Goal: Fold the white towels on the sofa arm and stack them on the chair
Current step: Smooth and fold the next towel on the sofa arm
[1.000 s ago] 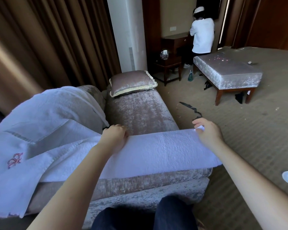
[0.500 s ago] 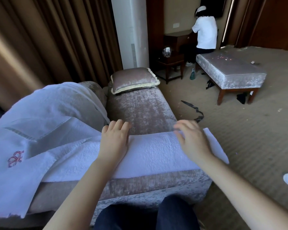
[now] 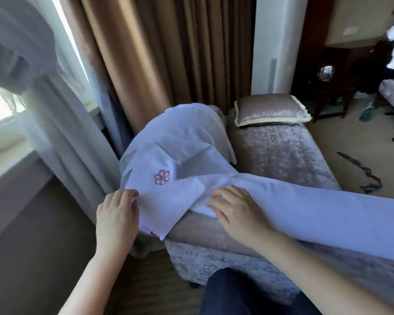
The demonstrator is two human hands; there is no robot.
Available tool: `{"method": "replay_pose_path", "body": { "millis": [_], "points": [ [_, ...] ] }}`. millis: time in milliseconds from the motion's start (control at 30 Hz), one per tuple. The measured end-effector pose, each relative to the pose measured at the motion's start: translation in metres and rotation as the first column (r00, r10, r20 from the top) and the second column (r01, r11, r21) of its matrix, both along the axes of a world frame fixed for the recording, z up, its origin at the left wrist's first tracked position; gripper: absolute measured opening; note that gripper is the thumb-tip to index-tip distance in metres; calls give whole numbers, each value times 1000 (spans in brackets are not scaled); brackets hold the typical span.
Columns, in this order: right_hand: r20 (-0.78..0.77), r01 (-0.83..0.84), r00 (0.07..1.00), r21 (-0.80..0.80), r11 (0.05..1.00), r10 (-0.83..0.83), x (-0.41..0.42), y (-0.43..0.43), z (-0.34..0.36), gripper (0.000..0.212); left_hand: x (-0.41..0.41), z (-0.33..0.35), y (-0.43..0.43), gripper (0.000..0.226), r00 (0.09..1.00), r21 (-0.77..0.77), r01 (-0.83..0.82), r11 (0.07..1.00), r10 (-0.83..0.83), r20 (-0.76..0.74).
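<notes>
The thin white embroidered towel (image 3: 175,160) is draped over the left arm of the mauve crushed-velvet sofa (image 3: 282,155). The long folded white terry towel (image 3: 316,208) lies across the sofa's near edge. The right hand (image 3: 234,208) rests on the terry towel with its fingers spread. The left hand (image 3: 117,214) touches the embroidered towel's hem; whether it grips the hem cannot be told.

free: sofa seat (image 3: 282,155) behind towels (image 3: 180,155) | blocked: curtain (image 3: 157,53) left-rear, cushion (image 3: 271,112) far end
</notes>
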State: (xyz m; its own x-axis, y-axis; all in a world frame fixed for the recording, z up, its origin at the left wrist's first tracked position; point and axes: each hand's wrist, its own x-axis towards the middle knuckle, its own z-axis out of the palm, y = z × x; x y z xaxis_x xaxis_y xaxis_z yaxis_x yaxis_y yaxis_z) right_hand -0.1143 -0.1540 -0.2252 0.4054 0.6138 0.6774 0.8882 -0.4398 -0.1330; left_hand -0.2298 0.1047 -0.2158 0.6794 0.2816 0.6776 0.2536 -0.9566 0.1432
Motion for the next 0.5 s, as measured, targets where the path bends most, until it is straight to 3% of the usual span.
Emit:
{"method": "replay_pose_path", "body": {
  "millis": [100, 233, 400, 500],
  "points": [
    [-28, -94, 995, -43, 995, 93, -9, 32, -3, 23, -18, -19, 31, 41, 996, -50, -22, 999, 17, -92],
    [-5, -70, 998, -48, 996, 69, -7, 49, 5, 26, -19, -28, 47, 52, 997, -244, 29, 969, -46, -63],
    [116, -27, 993, 5, 1000, 27, -7, 52, 16, 14, -14, -23, 52, 40, 994, -290, 108, 951, -107, 19],
    [140, 13, 990, -69, 998, -3, -7, 59, 19, 27, -3, -21, 53, 41, 983, -287, 179, 941, -159, 94]
  ]
}}
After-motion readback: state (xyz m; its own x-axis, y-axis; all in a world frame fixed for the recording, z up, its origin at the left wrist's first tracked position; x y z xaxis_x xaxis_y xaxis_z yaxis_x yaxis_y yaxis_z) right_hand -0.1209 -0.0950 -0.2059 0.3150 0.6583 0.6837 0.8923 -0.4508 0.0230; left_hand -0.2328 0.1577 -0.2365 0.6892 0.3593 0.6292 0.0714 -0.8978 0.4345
